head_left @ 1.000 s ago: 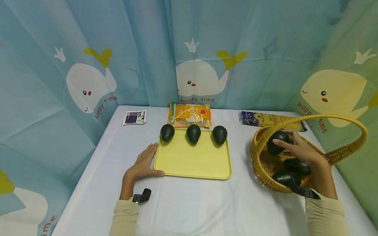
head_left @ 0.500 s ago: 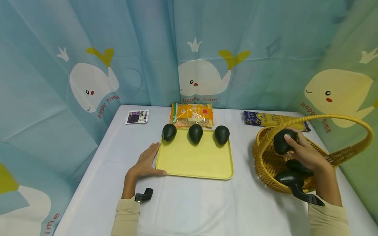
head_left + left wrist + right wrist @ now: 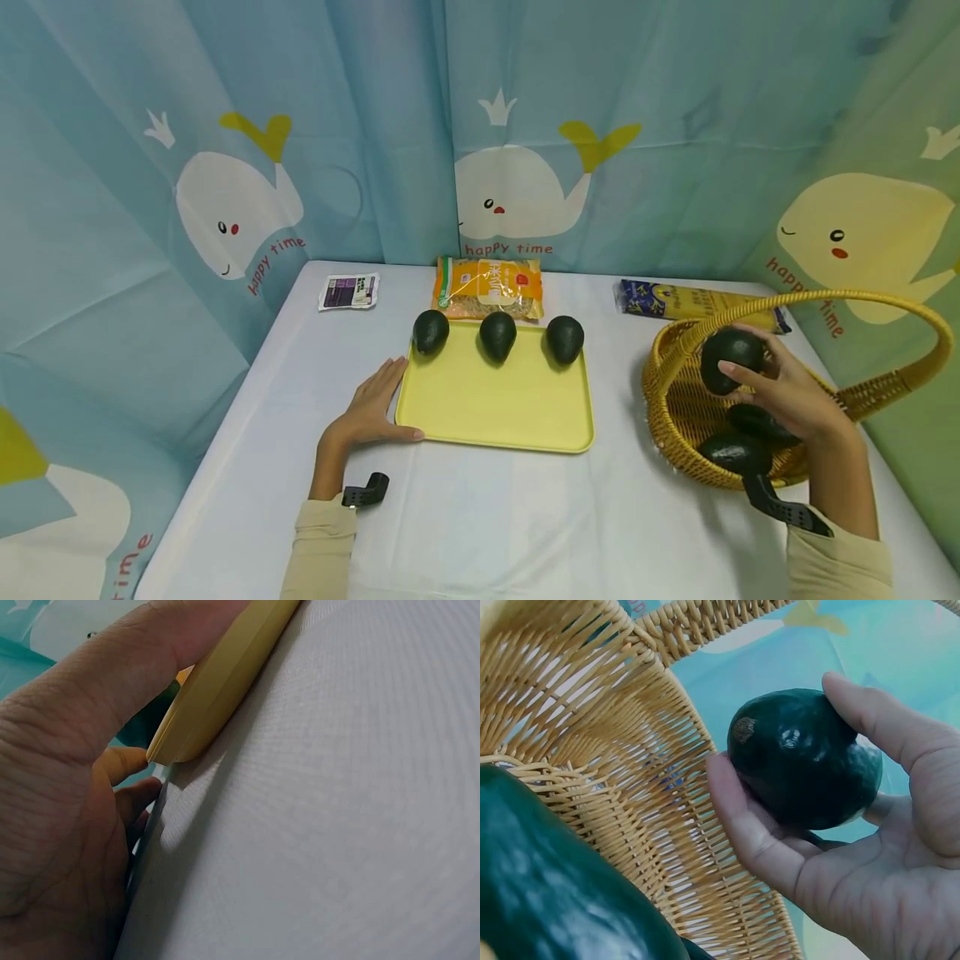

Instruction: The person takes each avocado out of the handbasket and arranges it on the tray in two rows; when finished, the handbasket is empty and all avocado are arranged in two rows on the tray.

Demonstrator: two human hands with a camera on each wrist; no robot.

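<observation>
My right hand [image 3: 795, 396] holds a dark green avocado [image 3: 729, 357] over the wicker basket [image 3: 655, 417]. In the right wrist view, thumb and fingers curl around this avocado [image 3: 802, 761] beside the woven wall. Two more avocados lie inside the basket, one nearer [image 3: 737, 454] and one partly hidden by my wrist [image 3: 756, 421]. My left hand [image 3: 366, 417] rests at the near left corner of a yellow tray [image 3: 491, 404], fingers extended along its left side and thumb on its front edge. Three avocados [image 3: 431, 332] stand spaced in a row along the tray's far edge.
Behind the tray lies an orange grain bag [image 3: 487, 287]. A small white and purple packet [image 3: 348, 292] is at the back left. The basket's tall arched handle [image 3: 817, 297] rises beside my right hand, and a blue and yellow package [image 3: 675, 300] lies behind the basket.
My right hand has lifted the avocado slightly and shifted it right within the basket opening. The left hand stays at the tray corner; the view has shifted a little.
</observation>
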